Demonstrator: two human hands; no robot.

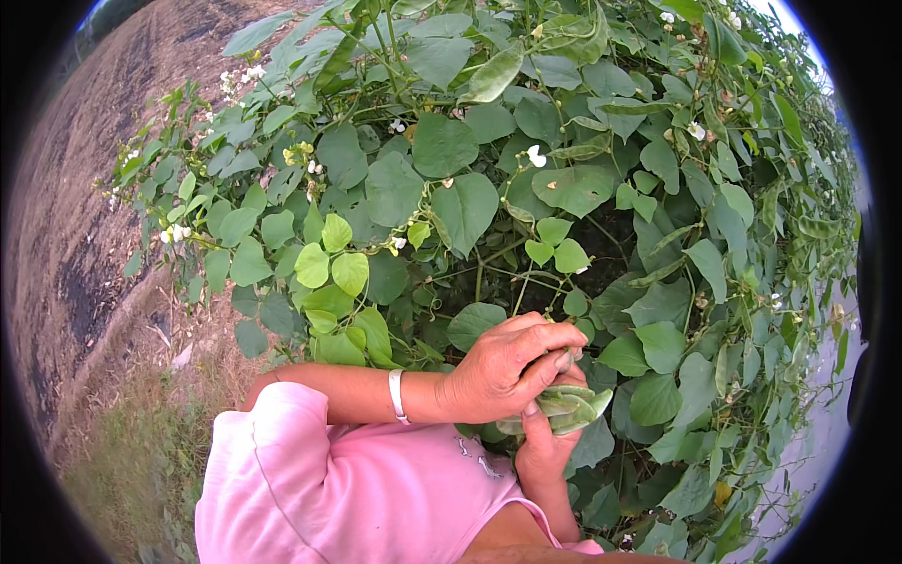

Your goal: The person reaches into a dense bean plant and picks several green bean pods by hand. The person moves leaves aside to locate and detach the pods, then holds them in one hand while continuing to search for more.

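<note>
My left hand (pixel 498 371), with a pale bangle (pixel 396 395) at its wrist, reaches in from the left. Its thumb and fingers are closed in a pinch; what lies between them is mostly hidden. Just below, my right hand (pixel 543 456) grips a small bunch of flat green bean pods (pixel 568 411), its thumb lying across their near side. The two hands overlap, so the right fingers are partly covered. Around both hands grow the broad leaves of a climbing bean plant (pixel 658 399).
Vines spread across the view, with more flat pods (pixel 493 75) hanging at the top and small white flowers (pixel 536 156) among the leaves. Brown bare soil (pixel 103 207) lies to the left, dry grass (pixel 132 470) at lower left. A pale grey surface (pixel 817 470) shows at the right edge.
</note>
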